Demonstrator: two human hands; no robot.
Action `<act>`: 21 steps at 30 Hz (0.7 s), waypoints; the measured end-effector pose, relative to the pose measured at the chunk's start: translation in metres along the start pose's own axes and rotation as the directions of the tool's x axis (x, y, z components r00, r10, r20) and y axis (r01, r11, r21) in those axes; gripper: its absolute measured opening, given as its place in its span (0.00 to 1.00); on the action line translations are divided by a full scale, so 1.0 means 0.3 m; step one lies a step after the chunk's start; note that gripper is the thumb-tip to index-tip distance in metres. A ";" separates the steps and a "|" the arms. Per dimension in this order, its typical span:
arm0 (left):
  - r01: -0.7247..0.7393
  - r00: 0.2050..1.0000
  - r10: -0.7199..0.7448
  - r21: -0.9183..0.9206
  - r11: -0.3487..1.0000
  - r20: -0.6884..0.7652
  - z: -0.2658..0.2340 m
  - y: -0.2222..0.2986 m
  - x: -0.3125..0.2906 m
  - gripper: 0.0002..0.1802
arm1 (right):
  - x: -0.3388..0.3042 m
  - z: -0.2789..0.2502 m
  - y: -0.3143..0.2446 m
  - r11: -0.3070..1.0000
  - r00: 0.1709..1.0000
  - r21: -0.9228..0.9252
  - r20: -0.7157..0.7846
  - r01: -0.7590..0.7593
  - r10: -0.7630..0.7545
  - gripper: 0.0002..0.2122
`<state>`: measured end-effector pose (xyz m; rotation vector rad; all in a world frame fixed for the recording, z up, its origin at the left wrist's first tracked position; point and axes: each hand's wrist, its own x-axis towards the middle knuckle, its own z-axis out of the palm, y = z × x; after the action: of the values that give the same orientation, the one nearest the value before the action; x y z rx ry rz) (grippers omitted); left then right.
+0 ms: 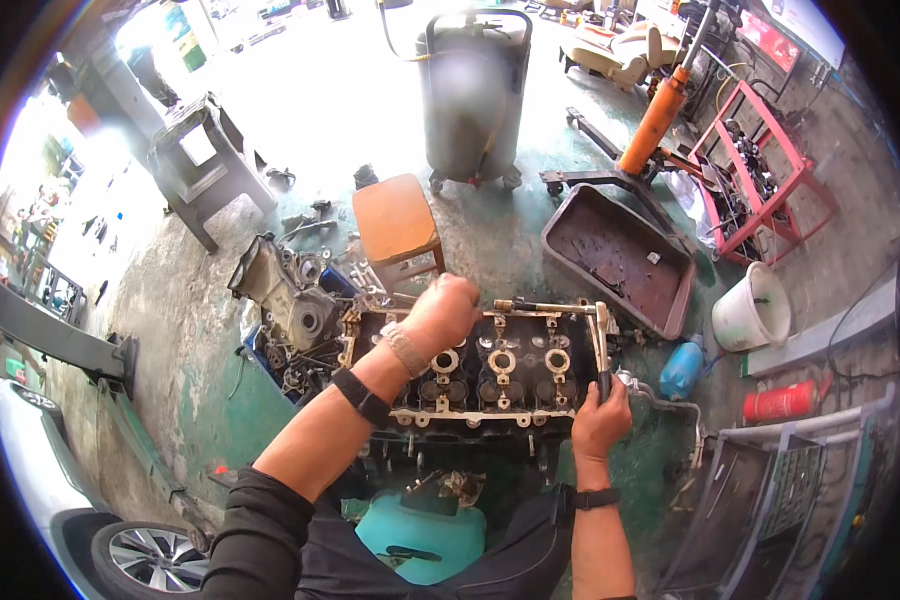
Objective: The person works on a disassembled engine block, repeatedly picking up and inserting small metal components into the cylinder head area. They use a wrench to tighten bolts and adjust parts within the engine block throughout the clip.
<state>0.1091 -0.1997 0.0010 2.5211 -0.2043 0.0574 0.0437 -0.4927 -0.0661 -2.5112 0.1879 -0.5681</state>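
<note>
1. The right hand (600,415) is clenched around a long metal ratchet handle (601,345) at the right end of the dark, greasy metal cylinder head (480,375).
2. The left hand (440,312), closed in a fist, presses on the head's far edge.
3. Beyond the head stands a small orange wooden stool (398,222).

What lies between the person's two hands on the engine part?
In the head view, between the left hand and the right hand lie the cylinder head top and a long wrench bar.

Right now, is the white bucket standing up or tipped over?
Tipped over. The white bucket lies on its side on the floor, its round open mouth facing sideways toward the camera, not upward.
</note>
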 end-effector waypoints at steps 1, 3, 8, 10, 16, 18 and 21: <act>0.023 0.997 -0.022 -0.021 1.000 0.073 0.006 0.004 -0.003 0.09 | 0.000 0.000 0.001 1.000 1.000 0.007 0.002 0.005 -0.005 0.14; -0.026 1.000 0.026 0.040 0.999 -0.017 0.021 0.013 -0.012 0.07 | 0.000 -0.001 0.002 1.000 1.000 0.018 0.002 0.007 -0.007 0.14; 0.082 0.996 -0.086 0.083 0.993 0.038 0.041 0.013 -0.022 0.05 | -0.002 -0.003 0.000 0.999 0.999 -0.017 0.017 -0.036 0.036 0.14; 0.110 0.980 -0.130 0.138 0.984 0.151 0.043 0.014 -0.017 0.06 | 0.001 -0.004 -0.005 1.000 0.999 0.001 0.020 -0.027 0.027 0.14; 0.104 0.993 -0.109 0.100 0.990 0.049 0.060 -0.004 -0.060 0.19 | -0.002 -0.002 -0.005 0.999 0.999 -0.009 -0.020 -0.032 0.032 0.13; 0.095 0.994 -0.090 0.074 0.993 -0.067 0.050 -0.033 -0.074 0.22 | -0.002 0.000 -0.003 0.999 0.999 -0.002 -0.014 -0.033 0.033 0.13; 0.114 0.945 -0.108 0.002 0.993 -0.309 0.018 -0.077 -0.084 0.17 | 0.001 0.000 -0.001 1.000 0.999 -0.001 -0.010 -0.031 0.031 0.13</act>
<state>0.0878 -0.1809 -0.0189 2.4966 0.0655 0.4072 0.0440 -0.4925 -0.0659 -2.5025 0.2300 -0.5682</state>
